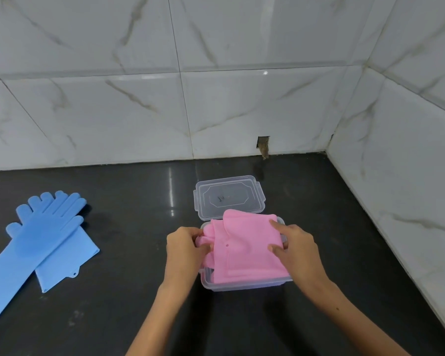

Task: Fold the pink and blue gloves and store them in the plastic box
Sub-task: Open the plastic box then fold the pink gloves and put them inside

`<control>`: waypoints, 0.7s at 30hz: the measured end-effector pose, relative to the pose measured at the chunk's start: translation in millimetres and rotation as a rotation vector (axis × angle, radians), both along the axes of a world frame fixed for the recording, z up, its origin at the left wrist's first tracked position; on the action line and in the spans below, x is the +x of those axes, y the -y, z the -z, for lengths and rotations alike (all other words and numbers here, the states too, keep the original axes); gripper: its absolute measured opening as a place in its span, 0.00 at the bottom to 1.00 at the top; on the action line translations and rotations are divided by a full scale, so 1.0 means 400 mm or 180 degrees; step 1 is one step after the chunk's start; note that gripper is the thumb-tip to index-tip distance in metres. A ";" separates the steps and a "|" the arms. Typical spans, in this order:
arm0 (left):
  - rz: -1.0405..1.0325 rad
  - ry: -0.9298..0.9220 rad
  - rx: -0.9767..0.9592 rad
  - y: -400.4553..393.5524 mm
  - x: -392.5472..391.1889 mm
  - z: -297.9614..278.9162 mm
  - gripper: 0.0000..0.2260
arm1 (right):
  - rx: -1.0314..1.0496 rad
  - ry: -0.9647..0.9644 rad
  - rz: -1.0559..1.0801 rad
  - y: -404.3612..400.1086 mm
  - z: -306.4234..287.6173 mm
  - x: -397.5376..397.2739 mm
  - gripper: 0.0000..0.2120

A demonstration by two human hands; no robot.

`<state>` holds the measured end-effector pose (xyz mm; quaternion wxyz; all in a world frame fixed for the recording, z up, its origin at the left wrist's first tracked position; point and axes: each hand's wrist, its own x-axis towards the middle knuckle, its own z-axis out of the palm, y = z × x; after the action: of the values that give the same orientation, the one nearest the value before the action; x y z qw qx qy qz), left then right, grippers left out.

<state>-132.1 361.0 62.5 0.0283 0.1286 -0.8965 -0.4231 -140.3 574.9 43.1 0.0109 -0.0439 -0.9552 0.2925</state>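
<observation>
The folded pink gloves [244, 247] lie on top of the open clear plastic box [242, 285] in the middle of the dark counter, partly inside it. My left hand [184, 249] grips their left edge, where the pink fingers bunch up. My right hand [294, 246] pinches the right edge, thumb on top. The blue gloves [40, 240] lie flat and unfolded, one across the other, far to the left on the counter.
The box's clear lid [229, 195] lies flat just behind the box. The black counter [129, 253] ends at a marble-tiled back wall and a side wall on the right. A small hole [263, 146] shows at the base of the back wall.
</observation>
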 end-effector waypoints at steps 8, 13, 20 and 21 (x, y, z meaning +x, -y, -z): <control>0.1192 -0.0914 -0.1216 -0.022 0.011 -0.043 0.20 | 0.0111 0.0179 -0.0129 -0.005 -0.002 -0.018 0.25; 0.3022 -0.0104 -0.2878 -0.038 0.000 0.012 0.25 | 0.0254 0.0313 -0.0218 -0.004 -0.004 -0.022 0.25; 0.3206 0.0103 -0.2867 -0.031 -0.033 0.028 0.26 | 0.0704 0.0680 -0.0544 0.001 -0.021 -0.036 0.24; 0.3220 0.0126 -0.2868 -0.032 -0.037 0.025 0.25 | 0.0802 0.0713 -0.0605 0.003 -0.026 -0.037 0.22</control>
<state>-146.7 373.8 52.7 -0.1387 -0.3233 -0.9355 0.0332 -155.3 573.6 53.3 -0.1178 0.0159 -0.9793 0.1636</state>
